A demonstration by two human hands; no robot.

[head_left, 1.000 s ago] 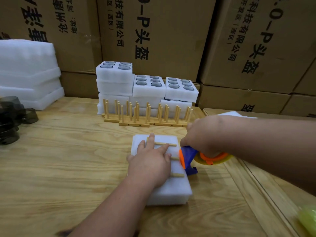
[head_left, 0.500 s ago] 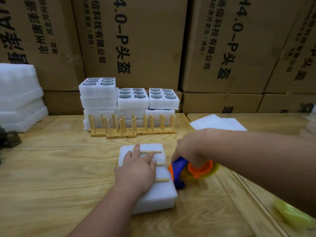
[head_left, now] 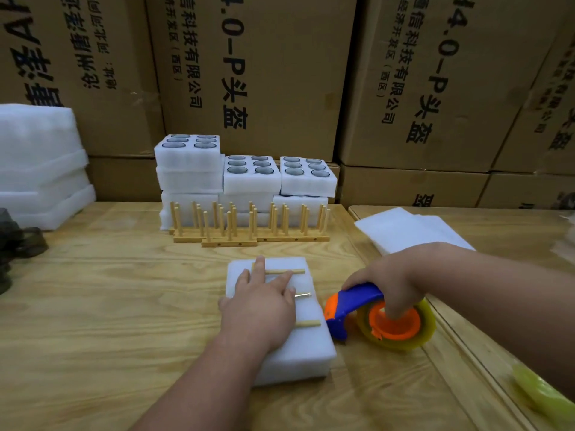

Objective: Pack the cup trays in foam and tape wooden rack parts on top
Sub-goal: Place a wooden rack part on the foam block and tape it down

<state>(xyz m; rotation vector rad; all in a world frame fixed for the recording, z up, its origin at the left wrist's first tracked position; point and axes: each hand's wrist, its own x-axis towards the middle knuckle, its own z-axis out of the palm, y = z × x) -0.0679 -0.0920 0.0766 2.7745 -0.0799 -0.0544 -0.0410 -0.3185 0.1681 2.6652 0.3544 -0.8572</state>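
Your right hand [head_left: 389, 275], gripping the tape dispenser [head_left: 378, 318], has drawn clear of the foam block [head_left: 298, 343], while your flat, empty left hand [head_left: 261, 306] still pins the wooden sticks [head_left: 306, 324], so another strip probably follows.

One head view only: we look forward and down, close over the surface [head_left: 93, 306]; left hand [head_left: 259, 309] near centre, cartons [head_left: 280, 73] beyond it.

Left hand [head_left: 259, 309] presses dowels [head_left: 284, 271]; right hand [head_left: 387, 283] grips tape dispenser [head_left: 357, 301].
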